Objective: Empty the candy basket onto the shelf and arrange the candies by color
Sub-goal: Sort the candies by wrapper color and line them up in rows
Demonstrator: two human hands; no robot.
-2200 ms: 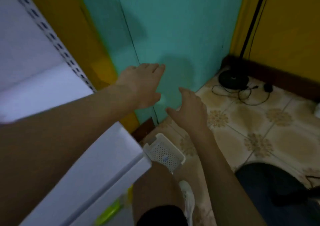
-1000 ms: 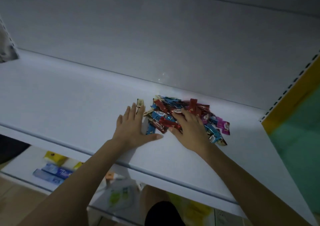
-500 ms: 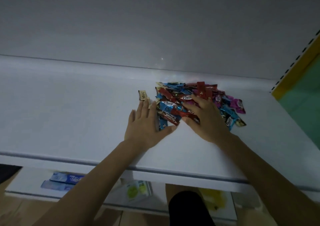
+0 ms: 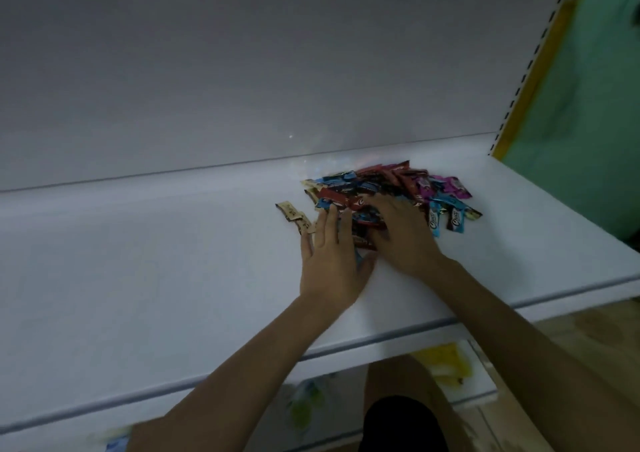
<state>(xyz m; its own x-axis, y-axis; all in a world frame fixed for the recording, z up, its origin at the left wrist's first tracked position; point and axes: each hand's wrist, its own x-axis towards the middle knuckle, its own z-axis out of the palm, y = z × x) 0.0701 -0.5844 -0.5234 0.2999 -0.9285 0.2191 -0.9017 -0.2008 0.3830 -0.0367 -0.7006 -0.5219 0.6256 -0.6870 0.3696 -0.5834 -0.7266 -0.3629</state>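
Dozens of small wrapped candies (image 4: pixel 391 188) lie heaped on the white shelf (image 4: pixel 173 261), toward its right end: red, blue, pink and dark wrappers, a few with white script that looks like "Choco". Two tan ones (image 4: pixel 294 216) sit just left of the heap. The left hand (image 4: pixel 332 261) lies flat, fingers straight, at the heap's edge; the right hand (image 4: pixel 401 237) rests spread on top, gripping nothing.

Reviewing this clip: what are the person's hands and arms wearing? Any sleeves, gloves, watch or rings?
Nothing visible. The left hand and right hand are ungloved, with no rings I can make out. The left forearm and right forearm are bare to the frame edge: no sleeves, watch or bracelet.
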